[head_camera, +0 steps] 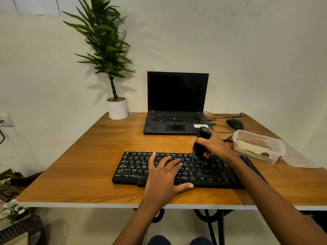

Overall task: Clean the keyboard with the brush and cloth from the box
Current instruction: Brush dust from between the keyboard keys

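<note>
Brushing is under way — the right hand (213,144) grips the brush (200,145) at the keyboard's (203,171) top rows, while the left hand (163,171) lies spread flat, steadying it on the worktop (79,165). The cloth seems to lie unused in the box (256,146) — wiping remains.

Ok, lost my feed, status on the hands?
Left hand flat on keyboard. Right hand grips brush, bristles on top row. Nothing blocking.
</note>
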Motion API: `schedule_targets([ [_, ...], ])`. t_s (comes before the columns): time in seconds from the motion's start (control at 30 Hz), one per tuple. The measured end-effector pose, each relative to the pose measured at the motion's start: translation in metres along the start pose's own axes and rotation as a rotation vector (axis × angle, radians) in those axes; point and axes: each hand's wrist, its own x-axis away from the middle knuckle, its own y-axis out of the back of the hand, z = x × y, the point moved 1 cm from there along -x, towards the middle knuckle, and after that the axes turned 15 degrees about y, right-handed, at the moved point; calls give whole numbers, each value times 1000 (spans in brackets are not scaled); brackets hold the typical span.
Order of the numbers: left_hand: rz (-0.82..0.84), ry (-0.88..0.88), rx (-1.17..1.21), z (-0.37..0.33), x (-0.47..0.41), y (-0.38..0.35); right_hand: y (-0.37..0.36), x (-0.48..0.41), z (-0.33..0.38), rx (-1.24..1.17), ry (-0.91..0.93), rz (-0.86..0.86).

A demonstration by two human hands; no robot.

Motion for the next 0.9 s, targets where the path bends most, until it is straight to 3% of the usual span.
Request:
schedule_targets([
  [0.1, -11, 0, 1, 0, 1, 1, -2, -2, 0, 13, 33, -40],
  [0.43, -32, -1, -1, -1, 0, 0, -7, -3, 7, -56, -7, 65],
  [0.8, -37, -5, -1, 0, 1, -1, -14, -7, 13, 119, 71, 14],
  [0.9, -43, -5, 0, 0, 1, -1, -16, -8, 13, 61, 19, 83],
])
